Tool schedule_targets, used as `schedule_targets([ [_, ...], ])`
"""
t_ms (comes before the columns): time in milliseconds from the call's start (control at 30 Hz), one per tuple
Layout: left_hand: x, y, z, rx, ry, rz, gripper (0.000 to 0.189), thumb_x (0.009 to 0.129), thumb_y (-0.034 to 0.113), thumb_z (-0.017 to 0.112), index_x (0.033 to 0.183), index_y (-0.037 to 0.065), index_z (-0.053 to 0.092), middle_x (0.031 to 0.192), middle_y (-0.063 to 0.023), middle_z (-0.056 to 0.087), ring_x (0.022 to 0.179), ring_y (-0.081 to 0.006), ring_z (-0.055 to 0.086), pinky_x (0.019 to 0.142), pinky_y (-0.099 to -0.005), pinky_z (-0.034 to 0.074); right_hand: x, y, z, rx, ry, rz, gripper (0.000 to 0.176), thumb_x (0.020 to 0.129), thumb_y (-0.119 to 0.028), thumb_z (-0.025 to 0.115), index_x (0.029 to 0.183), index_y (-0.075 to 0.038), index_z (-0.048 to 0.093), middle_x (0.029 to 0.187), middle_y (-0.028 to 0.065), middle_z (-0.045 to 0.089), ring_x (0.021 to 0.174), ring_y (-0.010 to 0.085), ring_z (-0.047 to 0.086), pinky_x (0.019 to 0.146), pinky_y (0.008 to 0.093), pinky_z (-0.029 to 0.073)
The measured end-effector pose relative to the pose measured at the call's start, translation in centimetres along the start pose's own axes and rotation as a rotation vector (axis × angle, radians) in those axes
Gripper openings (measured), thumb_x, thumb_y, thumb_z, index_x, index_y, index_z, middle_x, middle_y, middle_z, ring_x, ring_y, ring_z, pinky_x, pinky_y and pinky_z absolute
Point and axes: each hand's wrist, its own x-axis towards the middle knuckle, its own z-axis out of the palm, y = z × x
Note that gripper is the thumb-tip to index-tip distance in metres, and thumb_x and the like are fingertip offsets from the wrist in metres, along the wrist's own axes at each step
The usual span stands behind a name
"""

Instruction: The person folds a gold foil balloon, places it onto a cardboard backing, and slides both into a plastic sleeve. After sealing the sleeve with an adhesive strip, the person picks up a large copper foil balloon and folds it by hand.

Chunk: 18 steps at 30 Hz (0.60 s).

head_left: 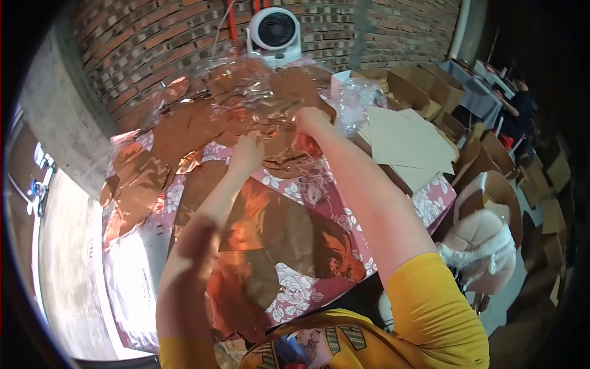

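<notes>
Both arms reach forward over a table heaped with shiny copper-coloured foil (190, 126). My left hand (247, 152) is closed, its fingertips pinching the edge of the foil in the middle of the heap. To its right, my right hand (312, 120) is also closed on the foil, its fingertips partly hidden. A crumpled reddish piece of foil (305, 144) hangs just below the right hand. Thin pinkish strands (314, 178) lie tangled under it. Nearer my body, a large foil sheet (295, 230) lies spread out.
A pink flowered tablecloth (298, 292) covers the table. A white fan (275, 35) stands at the back by the brick wall. Beige card sheets (409, 141) and clear plastic (359, 101) lie at right. Cardboard boxes (430, 89), a plush-covered chair (482, 249) and a seated person (519, 111) are beyond.
</notes>
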Motion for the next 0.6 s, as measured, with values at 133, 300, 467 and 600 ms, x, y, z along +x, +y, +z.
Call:
schedule_targets([
  [133, 0.5, 1.3, 0.1, -0.260, 0.067, -0.091, 0.041, 0.088, 0.019, 0.056, 0.121, -0.005, 0.061, 0.112, -0.0313, 0.065, 0.111, -0.0436, 0.062, 0.094, -0.0452, 0.049, 1.5, 0.7, 2.1, -0.107, 0.137, 0.056, 0.027, 0.082, -0.025, 0.067, 0.104, -0.012, 0.076, 0.108, 0.0136, 0.072, 0.103, 0.0316, 0.069, 0.088, 0.0454, 0.055],
  [300, 2.7, -0.7, 1.0, -0.280, 0.020, -0.168, 0.040, 0.087, 0.020, 0.055, 0.117, -0.006, 0.063, 0.112, -0.0310, 0.065, 0.111, -0.0424, 0.062, 0.093, -0.0446, 0.049, 0.8, 0.1, 1.2, -0.131, 0.068, 0.046, 0.032, 0.089, -0.022, 0.054, 0.111, -0.010, 0.073, 0.116, 0.0165, 0.069, 0.107, 0.0346, 0.067, 0.090, 0.0466, 0.054],
  [467, 3.6, -2.7, 1.1, -0.443, -0.128, -0.241, 0.037, 0.091, 0.029, 0.054, 0.084, -0.005, 0.066, 0.077, -0.0187, 0.068, 0.068, -0.0285, 0.065, 0.066, -0.0406, 0.050, 1.4, 1.5, 1.2, -0.091, 0.040, 0.024, 0.033, 0.090, -0.023, 0.050, 0.107, -0.010, 0.074, 0.118, 0.0187, 0.067, 0.108, 0.0367, 0.066, 0.092, 0.0466, 0.053],
  [600, 3.6, -2.5, 0.9, -0.602, -0.138, -0.278, 0.045, 0.094, 0.033, 0.053, 0.069, -0.003, 0.061, 0.064, -0.0118, 0.060, 0.055, -0.0216, 0.056, 0.056, -0.0393, 0.045, 1.2, 2.0, 0.8, -0.121, 0.050, -0.018, 0.029, 0.087, -0.023, 0.053, 0.103, -0.010, 0.072, 0.108, 0.0176, 0.071, 0.101, 0.0356, 0.068, 0.088, 0.0450, 0.054],
])
